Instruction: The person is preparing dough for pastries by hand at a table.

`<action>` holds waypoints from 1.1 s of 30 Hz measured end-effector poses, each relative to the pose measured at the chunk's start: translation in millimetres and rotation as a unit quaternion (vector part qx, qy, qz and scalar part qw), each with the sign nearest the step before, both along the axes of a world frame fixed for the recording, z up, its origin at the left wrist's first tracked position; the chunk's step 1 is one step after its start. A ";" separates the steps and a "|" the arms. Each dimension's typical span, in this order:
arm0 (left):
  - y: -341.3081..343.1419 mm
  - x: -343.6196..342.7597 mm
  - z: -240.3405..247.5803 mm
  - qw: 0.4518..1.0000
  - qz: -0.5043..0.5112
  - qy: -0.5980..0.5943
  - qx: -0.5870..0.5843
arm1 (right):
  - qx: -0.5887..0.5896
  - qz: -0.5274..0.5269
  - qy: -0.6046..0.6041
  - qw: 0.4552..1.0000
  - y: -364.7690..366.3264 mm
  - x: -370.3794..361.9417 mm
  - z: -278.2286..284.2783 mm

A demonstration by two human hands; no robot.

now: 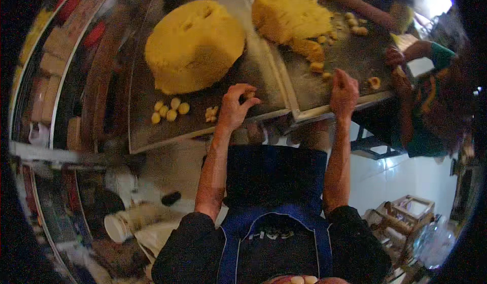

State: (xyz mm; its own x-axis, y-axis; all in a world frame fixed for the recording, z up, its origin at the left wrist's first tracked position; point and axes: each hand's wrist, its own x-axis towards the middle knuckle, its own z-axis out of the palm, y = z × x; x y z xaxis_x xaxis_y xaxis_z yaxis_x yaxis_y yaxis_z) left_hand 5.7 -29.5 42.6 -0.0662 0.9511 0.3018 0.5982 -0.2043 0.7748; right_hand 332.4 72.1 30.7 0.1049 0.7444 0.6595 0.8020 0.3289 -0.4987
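Note:
My left hand (238, 105) is over the front of the left metal tabletop (264, 76), its fingers curled round a small brownish lump I cannot make out. Beside it lie small pale pieces (211, 114), and farther left a cluster of yellow dough balls (171, 114). Behind them rises a large rounded mound of yellow dough (195, 45). Over the front of the right tabletop, my right hand (345, 95) is closed, fingertips bunched; whether it holds anything is hidden. A small dough ball (326, 76) is just left of its fingers. A second, broken-edged dough mound (289, 18) sits beyond.
A raised metal rim (284, 81) divides the two tabletops. At the right, another person's hands (398, 58) work near more dough pieces (357, 25) and a hollowed dough piece (374, 82). Shelves with boxes (53, 63) stand left; a white bucket (116, 227) and wooden stool (408, 215) are below.

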 end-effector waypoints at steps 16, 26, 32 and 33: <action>-13.1 -18.7 43.1 0.991 0.030 0.098 -0.082 | -0.047 0.010 0.014 0.999 -6.7 -9.2 0.6; 16.5 -13.4 52.6 0.975 0.007 0.166 -0.148 | -0.052 0.013 0.000 0.999 -6.3 -5.4 1.3; 38.0 -9.7 -15.3 0.973 0.190 0.115 0.068 | -0.076 0.043 0.019 0.996 -4.5 -15.8 2.0; 27.8 -1.9 -8.9 0.968 0.189 0.118 0.114 | -0.117 0.032 0.032 0.992 -5.9 -13.4 3.0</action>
State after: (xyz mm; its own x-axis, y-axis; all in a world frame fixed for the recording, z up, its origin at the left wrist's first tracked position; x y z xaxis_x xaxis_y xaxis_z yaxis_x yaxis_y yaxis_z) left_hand 3.8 -1.7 33.8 -0.2997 0.7797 0.5497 0.8185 -0.0859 0.5680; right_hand 319.0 66.2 33.7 0.0894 0.8827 0.4613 0.7471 0.2468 -0.6171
